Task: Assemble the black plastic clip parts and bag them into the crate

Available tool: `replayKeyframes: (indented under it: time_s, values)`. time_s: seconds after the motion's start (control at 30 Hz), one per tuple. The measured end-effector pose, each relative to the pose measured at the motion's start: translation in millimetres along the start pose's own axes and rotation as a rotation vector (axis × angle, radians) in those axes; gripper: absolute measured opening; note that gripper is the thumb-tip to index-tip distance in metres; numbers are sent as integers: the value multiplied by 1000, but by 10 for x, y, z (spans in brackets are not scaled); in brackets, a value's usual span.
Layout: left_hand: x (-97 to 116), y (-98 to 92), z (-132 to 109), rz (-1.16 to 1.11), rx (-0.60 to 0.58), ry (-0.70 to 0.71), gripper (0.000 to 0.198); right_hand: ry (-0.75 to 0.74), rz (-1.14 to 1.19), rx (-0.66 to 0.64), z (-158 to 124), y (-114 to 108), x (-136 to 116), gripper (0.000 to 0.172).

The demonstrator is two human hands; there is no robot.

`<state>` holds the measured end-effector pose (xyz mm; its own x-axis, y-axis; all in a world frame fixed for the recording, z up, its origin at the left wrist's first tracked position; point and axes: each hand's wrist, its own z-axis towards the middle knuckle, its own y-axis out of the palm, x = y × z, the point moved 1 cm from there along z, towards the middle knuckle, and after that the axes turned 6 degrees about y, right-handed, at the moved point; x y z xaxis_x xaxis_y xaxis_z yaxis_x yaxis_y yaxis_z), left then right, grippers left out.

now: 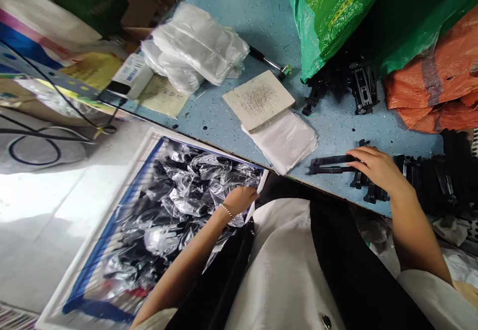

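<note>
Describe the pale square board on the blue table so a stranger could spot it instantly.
On the speckled blue table, start at the green woven sack and look toward the table's near edge. The pale square board lies there, one edge overlapping a flat stack of clear plastic bags. Nothing around it looks alike: it alone carries a small heap of fine grey bits on its top.

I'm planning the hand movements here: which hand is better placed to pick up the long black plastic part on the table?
Right, probably: the right hand already rests on the long black plastic part, while the left hand is over the blue-rimmed bin of plastic-wrapped items.
</note>
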<state>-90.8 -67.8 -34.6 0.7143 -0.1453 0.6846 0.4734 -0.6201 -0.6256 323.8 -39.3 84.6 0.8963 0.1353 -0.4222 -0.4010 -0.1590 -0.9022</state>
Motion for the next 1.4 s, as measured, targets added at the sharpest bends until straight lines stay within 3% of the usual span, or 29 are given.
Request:
replayKeyframes:
  time_s: [0.13,0.17,0.27,0.37,0.53,0.7,0.9,1.0,1.1,1.27,1.4]
  values:
    - [683,-239,685,148,467,310,29,273,466,92,-56,276,-72,31]
    - [838,-247,867,214,520,346,25,351,580,110,-63,367,-86,33]
    - [1073,-263,1308,271,474,328,15,524,858,140,-100,565,-123,40]
    - [986,-400,1495,41,400,204,13,592,1096,106,-158,629,-191,40]
    - [740,-622,1515,-525,352,14,13,636,1489,-123,-149,773,-516,27]
    - [686,-576,1508,-792,390,82,32,691,1746,-344,-16,1012,-790,19]
    - [678,-525,1472,-740,359,67,27,702,1776,-232,-98,830,-608,15]
    - [724,-497,1482,-633,406,83,31,703,1817,-304,-158,842,-632,16]
    - [736,-501,1469,-546,462,96,24,765,1846,-349,-136,1004,-729,20]
    - [634,-601,1351,-573,502,110,20,816,1804,-139,-92,1072,-733,31]
    - [631,-601,1333,-704,474,151,19,768,1826,-136,-146,940,-706,30]
